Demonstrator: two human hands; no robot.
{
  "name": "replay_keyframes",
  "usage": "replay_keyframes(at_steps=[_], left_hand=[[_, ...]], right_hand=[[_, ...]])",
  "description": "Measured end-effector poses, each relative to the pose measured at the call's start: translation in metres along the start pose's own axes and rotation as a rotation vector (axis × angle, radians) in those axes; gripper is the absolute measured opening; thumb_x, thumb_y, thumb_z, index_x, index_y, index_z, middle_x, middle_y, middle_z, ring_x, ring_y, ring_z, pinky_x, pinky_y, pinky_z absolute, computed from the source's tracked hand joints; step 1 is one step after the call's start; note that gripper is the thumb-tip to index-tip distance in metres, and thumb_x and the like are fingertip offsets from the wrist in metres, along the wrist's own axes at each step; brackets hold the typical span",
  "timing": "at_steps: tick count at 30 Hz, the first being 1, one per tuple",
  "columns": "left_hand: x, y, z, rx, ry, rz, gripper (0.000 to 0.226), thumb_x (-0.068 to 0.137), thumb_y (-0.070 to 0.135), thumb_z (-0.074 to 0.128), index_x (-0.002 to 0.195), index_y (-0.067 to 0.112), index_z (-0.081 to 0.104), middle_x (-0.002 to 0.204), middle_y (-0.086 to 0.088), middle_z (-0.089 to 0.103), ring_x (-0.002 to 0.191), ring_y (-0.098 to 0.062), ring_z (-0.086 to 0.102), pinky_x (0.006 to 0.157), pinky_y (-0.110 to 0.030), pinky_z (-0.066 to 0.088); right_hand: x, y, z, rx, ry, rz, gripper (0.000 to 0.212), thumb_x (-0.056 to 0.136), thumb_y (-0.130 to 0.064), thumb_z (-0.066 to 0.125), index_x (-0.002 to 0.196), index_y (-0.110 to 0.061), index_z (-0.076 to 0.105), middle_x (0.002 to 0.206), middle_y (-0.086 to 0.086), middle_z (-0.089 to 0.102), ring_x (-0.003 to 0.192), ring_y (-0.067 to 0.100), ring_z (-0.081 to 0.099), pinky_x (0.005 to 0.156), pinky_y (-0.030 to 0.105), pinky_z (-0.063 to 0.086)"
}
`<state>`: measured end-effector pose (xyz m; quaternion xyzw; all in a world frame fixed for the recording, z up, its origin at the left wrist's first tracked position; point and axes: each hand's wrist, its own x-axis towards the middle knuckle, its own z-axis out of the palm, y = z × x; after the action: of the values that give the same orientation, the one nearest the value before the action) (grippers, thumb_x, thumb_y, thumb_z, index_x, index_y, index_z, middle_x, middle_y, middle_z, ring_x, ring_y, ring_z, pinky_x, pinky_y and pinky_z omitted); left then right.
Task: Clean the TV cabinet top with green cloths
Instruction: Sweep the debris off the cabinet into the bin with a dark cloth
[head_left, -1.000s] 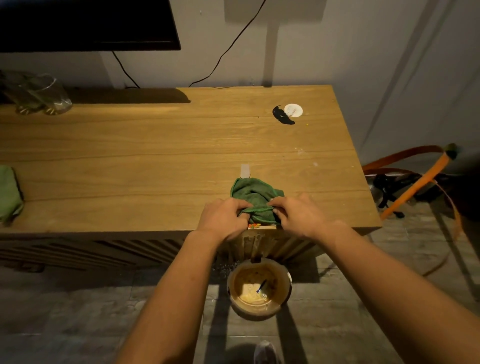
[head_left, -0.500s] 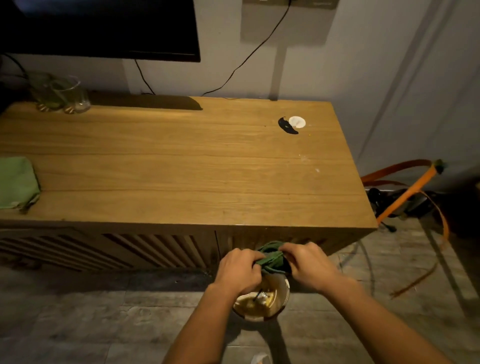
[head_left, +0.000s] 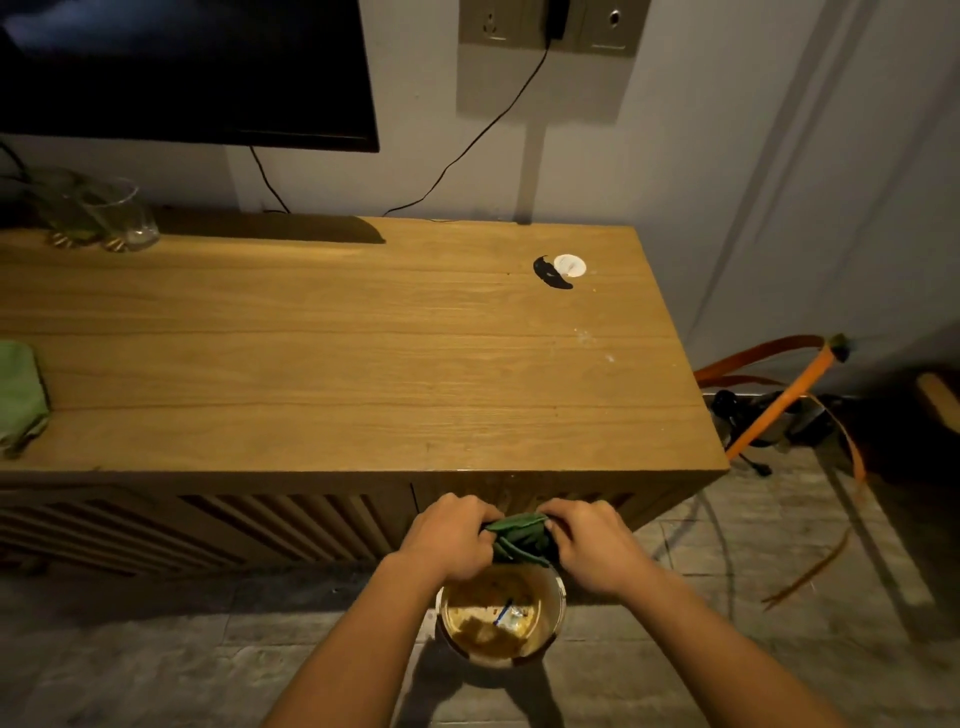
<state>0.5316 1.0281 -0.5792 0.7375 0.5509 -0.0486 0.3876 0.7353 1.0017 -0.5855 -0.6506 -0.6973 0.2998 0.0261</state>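
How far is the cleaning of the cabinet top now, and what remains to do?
Most of the cabinet top looks wiped bare. In hand: the left hand and right hand bunch the dark green cloth over the bucket on the floor. Left: white specks near the right edge, a black scrap beside a white disc, and the second green cloth lies unused.
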Motion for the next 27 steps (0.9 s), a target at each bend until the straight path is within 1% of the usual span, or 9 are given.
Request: replay_keyframes(at_steps=[2, 6, 9, 11, 13, 15, 20, 24, 27], left_hand=[[-0.001, 0.01, -0.024, 0.005, -0.029, 0.036, 0.031, 0.091, 0.03, 0.05, 0.115, 0.039, 0.066, 0.096, 0.002, 0.067, 0.089, -0.019, 0.06, 0.08, -0.041, 0.055], [0.002, 0.04, -0.078, 0.042, -0.021, 0.086, 0.03, 0.089, 0.025, 0.051, 0.113, 0.031, 0.069, 0.108, -0.003, 0.07, 0.101, -0.023, 0.06, 0.084, -0.032, 0.049], [0.009, 0.069, -0.118, 0.07, 0.039, 0.115, 0.032, 0.088, 0.021, 0.052, 0.113, 0.028, 0.07, 0.108, -0.006, 0.071, 0.102, -0.025, 0.061, 0.081, -0.028, 0.046], [0.018, 0.086, -0.141, 0.059, 0.092, 0.128, 0.031, 0.088, 0.02, 0.052, 0.112, 0.028, 0.071, 0.105, -0.005, 0.072, 0.099, -0.023, 0.061, 0.078, -0.026, 0.045], [0.031, 0.101, -0.162, 0.024, 0.124, 0.126, 0.03, 0.09, 0.02, 0.052, 0.112, 0.029, 0.071, 0.103, -0.001, 0.071, 0.096, -0.019, 0.061, 0.079, -0.029, 0.049], [0.051, 0.114, -0.18, 0.008, 0.151, 0.117, 0.03, 0.092, 0.021, 0.052, 0.114, 0.03, 0.07, 0.102, 0.002, 0.07, 0.095, -0.015, 0.061, 0.079, -0.031, 0.052], [0.123, 0.131, -0.214, 0.004, 0.238, 0.08, 0.028, 0.093, 0.02, 0.052, 0.112, 0.032, 0.069, 0.095, 0.006, 0.068, 0.088, -0.011, 0.063, 0.078, -0.037, 0.058], [0.184, 0.13, -0.237, 0.0, 0.341, 0.008, 0.028, 0.094, 0.021, 0.053, 0.115, 0.034, 0.067, 0.099, 0.006, 0.069, 0.093, -0.013, 0.062, 0.082, -0.04, 0.057], [0.226, 0.118, -0.258, 0.003, 0.463, -0.065, 0.034, 0.095, 0.022, 0.053, 0.126, 0.034, 0.062, 0.109, 0.001, 0.069, 0.1, -0.018, 0.062, 0.087, -0.042, 0.055]], right_hand=[[0.006, -0.007, -0.024, 0.012, -0.04, 0.001, 0.025, 0.097, -0.033, 0.048, 0.115, -0.035, 0.065, 0.105, -0.01, 0.07, 0.099, 0.01, 0.062, 0.086, 0.029, 0.051], [0.016, -0.02, -0.083, 0.078, -0.107, 0.002, 0.022, 0.097, -0.03, 0.052, 0.11, -0.033, 0.068, 0.098, -0.012, 0.068, 0.096, 0.008, 0.061, 0.079, 0.025, 0.049], [0.028, -0.03, -0.132, 0.034, -0.058, -0.041, 0.023, 0.097, -0.025, 0.052, 0.111, -0.023, 0.071, 0.106, 0.0, 0.072, 0.099, 0.018, 0.062, 0.086, 0.034, 0.051], [0.04, -0.032, -0.164, 0.004, -0.03, -0.069, 0.023, 0.098, -0.022, 0.051, 0.103, -0.021, 0.073, 0.098, 0.004, 0.073, 0.092, 0.021, 0.063, 0.081, 0.035, 0.051], [0.055, -0.031, -0.193, -0.022, -0.002, -0.083, 0.024, 0.098, -0.023, 0.049, 0.099, -0.021, 0.073, 0.091, 0.003, 0.072, 0.087, 0.022, 0.062, 0.076, 0.037, 0.052], [0.075, -0.026, -0.217, -0.023, 0.022, -0.093, 0.026, 0.098, -0.024, 0.047, 0.102, -0.02, 0.073, 0.092, 0.004, 0.071, 0.088, 0.021, 0.062, 0.078, 0.039, 0.053], [0.143, -0.001, -0.252, 0.041, 0.047, -0.116, 0.027, 0.1, -0.026, 0.045, 0.105, -0.022, 0.072, 0.093, 0.002, 0.068, 0.088, 0.018, 0.06, 0.075, 0.035, 0.051], [0.215, 0.013, -0.267, 0.045, 0.096, -0.178, 0.027, 0.1, -0.024, 0.046, 0.111, -0.022, 0.071, 0.099, 0.005, 0.069, 0.091, 0.021, 0.059, 0.075, 0.032, 0.044], [0.278, 0.011, -0.28, 0.033, 0.131, -0.229, 0.027, 0.1, -0.026, 0.045, 0.109, -0.023, 0.07, 0.098, 0.005, 0.069, 0.088, 0.022, 0.059, 0.073, 0.032, 0.044]])
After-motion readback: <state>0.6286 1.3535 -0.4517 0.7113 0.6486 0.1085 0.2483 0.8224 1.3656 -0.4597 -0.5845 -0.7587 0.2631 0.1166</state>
